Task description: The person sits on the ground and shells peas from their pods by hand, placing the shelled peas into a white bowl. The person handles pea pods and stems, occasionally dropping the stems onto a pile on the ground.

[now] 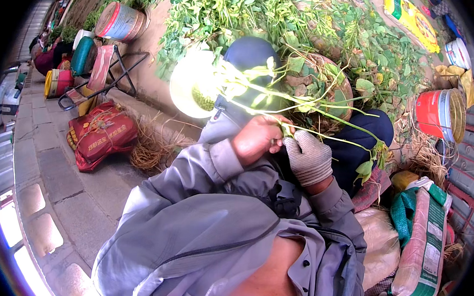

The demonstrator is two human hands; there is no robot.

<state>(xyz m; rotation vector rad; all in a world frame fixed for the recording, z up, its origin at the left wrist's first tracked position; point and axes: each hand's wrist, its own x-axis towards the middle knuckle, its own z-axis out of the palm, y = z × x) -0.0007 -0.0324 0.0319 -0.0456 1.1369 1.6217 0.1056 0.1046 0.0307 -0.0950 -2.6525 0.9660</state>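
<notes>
The left hand is bare, and its fingers are curled in tight around the green stems of a plant. The thumb presses against the stems where they come together. The right hand wears a grey knit glove. Its fingers are bent and closed on the same stems, just beside the left hand, so the two hands touch. The stems are long and thin. They run up and out from the hands, some toward a bright round bowl and some off to the right, where a few leaves hang down. The plant is held up in front of the person's chest, above the lap. Behind it lies a big heap of leafy plants. A red and silver can lies on its side to the right. A red bag sits on the paved ground to the left, near a folding stool. A white and green sack lies at the lower right.
</notes>
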